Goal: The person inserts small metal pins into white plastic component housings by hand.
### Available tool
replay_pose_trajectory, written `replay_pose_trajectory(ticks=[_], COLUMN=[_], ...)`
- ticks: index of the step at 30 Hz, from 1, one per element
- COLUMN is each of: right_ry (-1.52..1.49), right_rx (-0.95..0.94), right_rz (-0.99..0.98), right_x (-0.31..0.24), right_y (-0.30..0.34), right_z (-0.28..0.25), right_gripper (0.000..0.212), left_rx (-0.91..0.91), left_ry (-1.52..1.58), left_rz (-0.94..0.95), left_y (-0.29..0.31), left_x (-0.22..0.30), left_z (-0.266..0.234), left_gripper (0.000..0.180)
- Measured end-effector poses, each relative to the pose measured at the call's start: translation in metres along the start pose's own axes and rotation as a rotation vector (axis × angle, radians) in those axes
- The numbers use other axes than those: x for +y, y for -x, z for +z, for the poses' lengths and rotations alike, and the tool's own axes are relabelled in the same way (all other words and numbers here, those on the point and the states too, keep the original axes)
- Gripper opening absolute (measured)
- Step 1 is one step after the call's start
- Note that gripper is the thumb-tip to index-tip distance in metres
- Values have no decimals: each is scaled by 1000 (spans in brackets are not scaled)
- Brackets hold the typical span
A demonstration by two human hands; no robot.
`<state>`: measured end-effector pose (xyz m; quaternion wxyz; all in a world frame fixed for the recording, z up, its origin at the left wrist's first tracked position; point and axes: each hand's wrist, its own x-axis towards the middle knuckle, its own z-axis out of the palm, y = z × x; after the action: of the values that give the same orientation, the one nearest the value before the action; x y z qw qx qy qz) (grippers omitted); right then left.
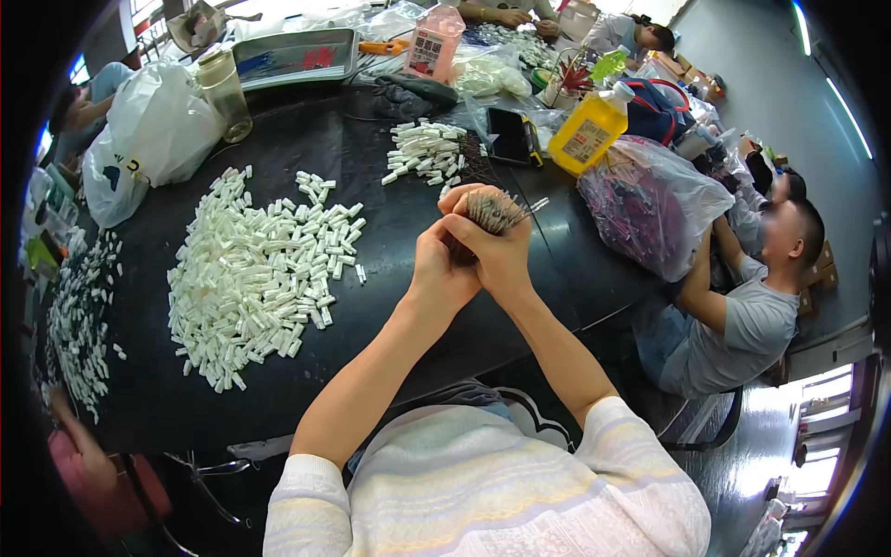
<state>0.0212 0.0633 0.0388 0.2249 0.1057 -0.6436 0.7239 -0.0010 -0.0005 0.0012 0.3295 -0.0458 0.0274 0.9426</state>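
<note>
My left hand (447, 252) and my right hand (502, 255) are pressed together over the black table (390, 306). Both are closed around a thick bundle of thin dark wires (494, 211), whose metallic tips fan out at the top. A small white piece (539, 205) sticks out to the right of the bundle. Just beyond my hands lies a small heap of white plastic pieces (425, 153), with more dark wires (478, 167) beside it. To the left spreads a much larger pile of the same white pieces (260, 278).
Behind stand a yellow bottle (591, 128), a pink bottle (433, 42), a phone (509, 137) and a metal tray (295, 58). A white plastic bag (153, 135) is at far left. A co-worker (756, 302) at right touches a filled clear bag (650, 204).
</note>
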Motion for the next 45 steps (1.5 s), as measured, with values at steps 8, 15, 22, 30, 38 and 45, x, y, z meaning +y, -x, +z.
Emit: replay_pose_trajectory(ticks=[8, 15, 22, 30, 38, 45], right_ry=[22, -43, 68, 136, 6, 664], right_rx=[-66, -44, -39, -39, -125, -479], right_rz=[141, 252, 263, 257, 218, 84], right_x=[0, 18, 64, 57, 32, 6], right_y=[3, 0, 0, -1, 2, -16], right_z=[0, -4, -45, -33, -20, -49], right_gripper=[9, 11, 14, 24, 29, 14], left_rx=[28, 171, 324, 352, 258, 313], left_ry=[-74, -109, -673, -854, -694, -599], left_rz=[-1, 79, 301, 451, 366, 227], left_y=[9, 14, 38, 47, 29, 44], left_x=[12, 13, 43, 46, 34, 7], left_z=[-3, 3, -19, -22, -24, -17], left_gripper=[28, 33, 34, 26, 27, 25])
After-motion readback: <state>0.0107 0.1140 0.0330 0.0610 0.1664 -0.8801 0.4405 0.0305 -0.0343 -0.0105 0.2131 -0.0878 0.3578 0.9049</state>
